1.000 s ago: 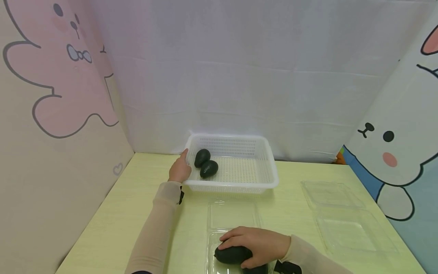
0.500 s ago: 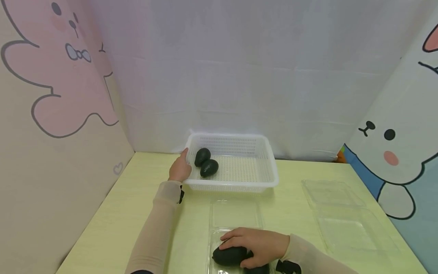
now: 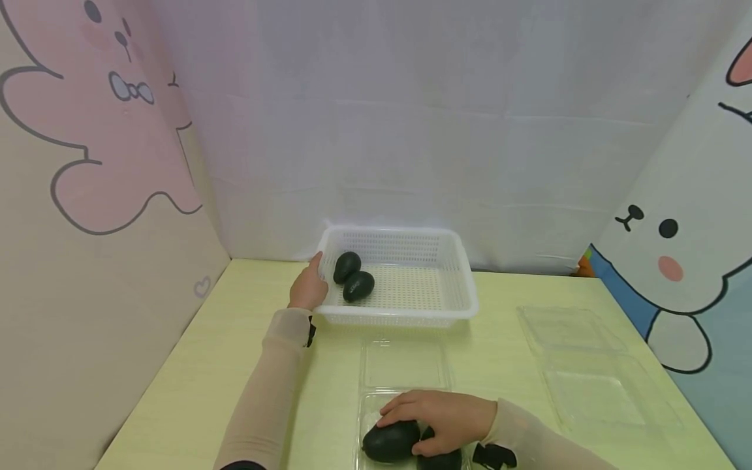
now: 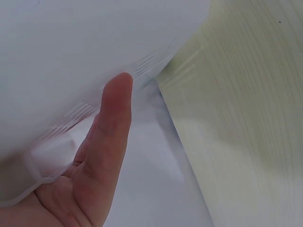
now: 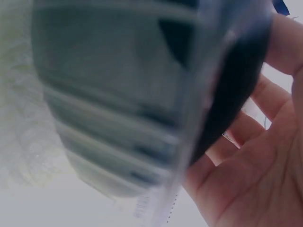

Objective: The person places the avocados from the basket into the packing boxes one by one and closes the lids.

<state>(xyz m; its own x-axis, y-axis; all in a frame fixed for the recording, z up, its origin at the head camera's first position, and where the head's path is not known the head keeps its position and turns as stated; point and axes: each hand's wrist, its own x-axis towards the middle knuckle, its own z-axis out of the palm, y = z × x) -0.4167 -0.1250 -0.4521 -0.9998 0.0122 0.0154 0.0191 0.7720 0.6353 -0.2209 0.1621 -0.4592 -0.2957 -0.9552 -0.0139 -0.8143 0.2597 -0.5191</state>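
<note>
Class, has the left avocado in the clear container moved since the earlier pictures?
Yes, the left avocado shifted left, nearer the left wall of the clear container.

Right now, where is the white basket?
In the head view, the white basket stands near the back of the table, just right of the left hand.

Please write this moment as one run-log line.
left hand: touches white basket; right hand: touches avocados in clear container; basket: two avocados

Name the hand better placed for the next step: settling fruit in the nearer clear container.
Right, most likely: the right hand grips a dark fruit at the nearer clear container, while the left hand touches the white basket.
</note>
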